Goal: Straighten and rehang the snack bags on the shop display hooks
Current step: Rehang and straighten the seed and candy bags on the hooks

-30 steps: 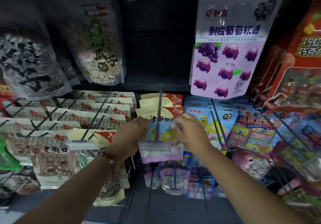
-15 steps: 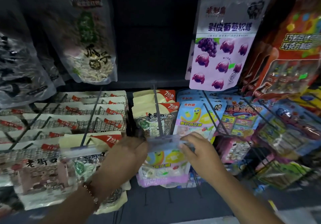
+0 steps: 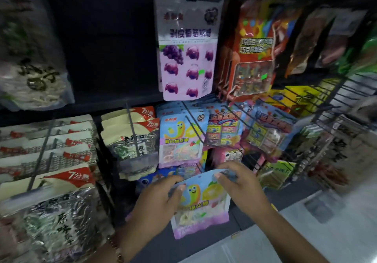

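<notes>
a: where's the blue worm bag [image 3: 201,201] now?
b: off the hooks, upright, low in front of its matching row [image 3: 180,140]. the empty hook [image 3: 193,126] lies up and ahead of it.
a: hands?
b: left hand [image 3: 157,203] pinches the top left corner, right hand [image 3: 242,187] the top right (hang hole hidden under the fingers [image 3: 221,174]).
</notes>
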The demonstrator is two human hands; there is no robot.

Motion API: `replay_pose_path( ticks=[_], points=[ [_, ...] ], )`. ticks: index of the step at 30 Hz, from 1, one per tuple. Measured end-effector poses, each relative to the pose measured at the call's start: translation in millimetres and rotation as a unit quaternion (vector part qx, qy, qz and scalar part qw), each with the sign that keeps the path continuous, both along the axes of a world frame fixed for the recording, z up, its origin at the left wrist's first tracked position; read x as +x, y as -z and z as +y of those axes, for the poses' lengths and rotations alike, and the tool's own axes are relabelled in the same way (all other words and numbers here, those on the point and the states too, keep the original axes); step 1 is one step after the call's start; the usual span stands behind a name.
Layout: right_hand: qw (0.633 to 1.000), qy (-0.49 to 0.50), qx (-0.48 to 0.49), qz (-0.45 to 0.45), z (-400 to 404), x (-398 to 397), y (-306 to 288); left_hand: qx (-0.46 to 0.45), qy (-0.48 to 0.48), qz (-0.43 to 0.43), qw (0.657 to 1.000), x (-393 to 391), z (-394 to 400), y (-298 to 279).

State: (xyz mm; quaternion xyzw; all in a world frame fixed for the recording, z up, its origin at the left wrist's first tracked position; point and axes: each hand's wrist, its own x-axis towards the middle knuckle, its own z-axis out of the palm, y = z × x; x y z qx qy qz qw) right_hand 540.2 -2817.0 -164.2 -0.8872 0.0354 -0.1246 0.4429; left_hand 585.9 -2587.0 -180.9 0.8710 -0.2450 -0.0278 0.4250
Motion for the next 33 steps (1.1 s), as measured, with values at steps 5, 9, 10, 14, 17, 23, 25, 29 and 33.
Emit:
replay_pose_path(
  ticks=[5, 9, 10, 14, 17, 23, 25, 29, 33],
  points=[
    [0.998, 0.040, 0.056, -0.001, -64.5, -10.7, -9.7, -0.010, 0.005, -0.008, 1.000, 1.7, -74.9, -16.4],
    [0.996, 0.052, 0.074, -0.006, -127.0, -6.8, -14.1, 0.001, -0.002, -0.005, 1.000, 9.6, -141.0, -29.1],
    [0.995, 0.056, 0.084, -0.003, -142.5, -2.8, -13.4, 0.006, -0.005, -0.007, 1.000, 13.2, -157.5, -32.3],
    [0.994, 0.046, 0.102, 0.009, -191.7, 22.9, -11.3, 0.023, -0.034, 0.007, 0.999, 32.5, -213.1, -39.2],
    [0.994, 0.026, 0.107, 0.014, -212.1, 51.3, -14.2, 0.005, -0.071, 0.022, 0.997, 44.5, -237.5, -41.3],
    [0.993, 0.001, 0.099, 0.057, -227.2, 103.8, -5.9, -0.004, -0.147, 0.063, 0.987, 63.5, -250.1, -37.4],
    [0.993, -0.017, 0.105, 0.059, -228.1, 113.8, -2.5, -0.004, -0.155, 0.067, 0.986, 68.1, -250.8, -36.0],
    [0.993, -0.016, 0.107, 0.053, -230.4, 127.8, 4.1, 0.010, -0.188, 0.044, 0.981, 81.9, -252.2, -32.2],
    [0.994, -0.026, 0.095, 0.048, -228.3, 140.3, -0.8, -0.025, -0.206, 0.061, 0.976, 91.9, -256.6, -28.6]
  ],
)
